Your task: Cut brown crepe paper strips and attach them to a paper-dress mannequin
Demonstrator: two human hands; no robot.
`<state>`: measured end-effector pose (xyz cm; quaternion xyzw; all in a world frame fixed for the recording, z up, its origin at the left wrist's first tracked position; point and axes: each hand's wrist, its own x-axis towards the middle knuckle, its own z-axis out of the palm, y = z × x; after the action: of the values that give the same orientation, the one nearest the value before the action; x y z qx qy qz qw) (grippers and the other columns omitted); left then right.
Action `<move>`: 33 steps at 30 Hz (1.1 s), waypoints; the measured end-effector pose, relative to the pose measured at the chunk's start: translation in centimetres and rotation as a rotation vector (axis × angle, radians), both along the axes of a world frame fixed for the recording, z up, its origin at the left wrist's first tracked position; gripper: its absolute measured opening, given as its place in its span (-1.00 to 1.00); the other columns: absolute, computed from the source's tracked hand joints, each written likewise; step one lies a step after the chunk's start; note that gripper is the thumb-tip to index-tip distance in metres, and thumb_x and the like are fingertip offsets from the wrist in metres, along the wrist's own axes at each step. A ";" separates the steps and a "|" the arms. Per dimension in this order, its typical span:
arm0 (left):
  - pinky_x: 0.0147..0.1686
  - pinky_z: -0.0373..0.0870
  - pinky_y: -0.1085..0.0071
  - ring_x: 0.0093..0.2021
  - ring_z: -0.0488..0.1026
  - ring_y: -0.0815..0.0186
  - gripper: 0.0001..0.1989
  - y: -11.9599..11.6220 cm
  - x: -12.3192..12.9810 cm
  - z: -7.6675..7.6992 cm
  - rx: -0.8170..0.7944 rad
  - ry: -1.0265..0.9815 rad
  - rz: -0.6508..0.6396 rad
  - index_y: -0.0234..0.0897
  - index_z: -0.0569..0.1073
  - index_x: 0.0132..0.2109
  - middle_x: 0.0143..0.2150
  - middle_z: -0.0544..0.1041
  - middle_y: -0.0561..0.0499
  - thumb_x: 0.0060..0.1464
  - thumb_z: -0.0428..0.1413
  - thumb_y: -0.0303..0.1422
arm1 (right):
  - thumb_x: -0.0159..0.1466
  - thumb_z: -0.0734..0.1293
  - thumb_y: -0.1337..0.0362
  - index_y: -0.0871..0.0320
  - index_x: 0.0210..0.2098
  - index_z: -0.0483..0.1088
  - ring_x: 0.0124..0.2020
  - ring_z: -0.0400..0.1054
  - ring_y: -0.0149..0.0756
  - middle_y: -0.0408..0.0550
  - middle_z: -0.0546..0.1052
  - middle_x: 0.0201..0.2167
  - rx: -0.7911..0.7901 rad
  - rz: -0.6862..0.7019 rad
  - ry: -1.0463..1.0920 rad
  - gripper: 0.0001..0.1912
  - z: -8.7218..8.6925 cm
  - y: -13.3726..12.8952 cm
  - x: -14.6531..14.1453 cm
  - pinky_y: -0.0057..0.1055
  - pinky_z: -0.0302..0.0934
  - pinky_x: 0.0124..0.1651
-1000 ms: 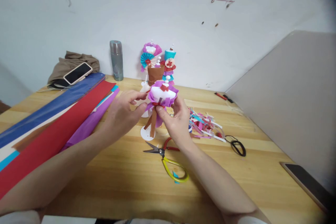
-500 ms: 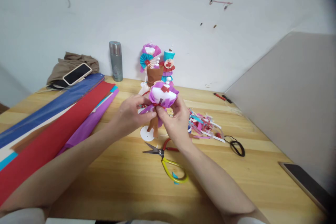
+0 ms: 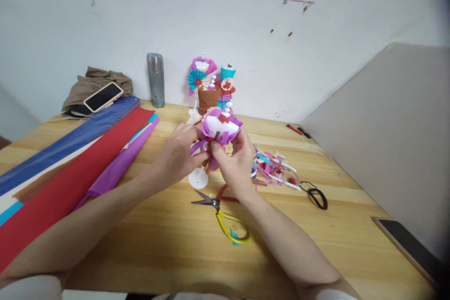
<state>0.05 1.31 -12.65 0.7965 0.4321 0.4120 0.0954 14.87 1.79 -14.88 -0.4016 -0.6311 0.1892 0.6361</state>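
Between my hands is a paper-dressed figure (image 3: 221, 129) with a white and purple top, a red piece and white beads above it. My left hand (image 3: 179, 152) pinches its purple paper from the left. From the right, my right hand (image 3: 235, 161) grips the figure, thumb pressed on the red band at its middle. A round white base (image 3: 198, 178) shows below. Behind it stand a brown paper figure (image 3: 209, 99), a figure with a blue fan (image 3: 198, 82) and one with a turquoise top (image 3: 228, 73).
Open scissors (image 3: 216, 204) lie in front of my hands. Paper scraps (image 3: 274, 168) and a black cord (image 3: 317, 198) are at the right, a phone (image 3: 404, 243) farther right. Coloured paper sheets (image 3: 87, 154) cover the left, near a steel flask (image 3: 155, 80).
The figure in my hands has shifted slightly to the right and down. My left fingers have moved a little on the purple paper, and less brown paper shows below.
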 end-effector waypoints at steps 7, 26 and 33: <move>-0.05 0.38 0.19 -0.07 0.47 0.15 -0.74 0.0 0.0 -0.1 0.010 -0.010 -0.024 -0.21 0.48 -0.11 -0.13 0.57 -0.03 -0.01 0.22 -0.46 | 0.12 0.36 0.29 0.10 -0.22 0.36 -0.23 0.38 -0.25 -0.12 0.50 -0.30 -0.014 0.051 -0.001 -0.79 -0.1 -0.1 0.5 -0.24 0.26 -0.08; -0.06 0.38 0.19 -0.07 0.49 0.13 -0.81 -0.3 0.2 0.1 0.058 -0.010 -0.044 -0.24 0.48 -0.19 -0.15 0.58 -0.06 -0.01 0.20 -0.49 | 0.14 0.36 0.26 0.10 -0.22 0.35 -0.27 0.38 -0.25 -0.13 0.48 -0.34 0.025 0.051 -0.008 -0.80 -0.2 -0.3 0.6 -0.29 0.26 -0.15; -0.09 0.39 0.22 -0.13 0.49 0.16 -0.82 -0.4 0.1 0.5 -0.019 -0.026 -0.015 -0.22 0.50 -0.22 -0.22 0.59 0.00 -0.05 0.21 -0.46 | 0.21 0.30 0.22 0.07 -0.16 0.39 -0.25 0.38 -0.23 -0.12 0.50 -0.29 0.096 0.114 -0.040 -0.80 0.0 -0.3 1.4 -0.26 0.26 -0.14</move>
<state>0.17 0.89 -12.14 0.7934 0.4287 0.4175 0.1116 16.26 1.47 -14.89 -0.3376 -0.6741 0.1864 0.6300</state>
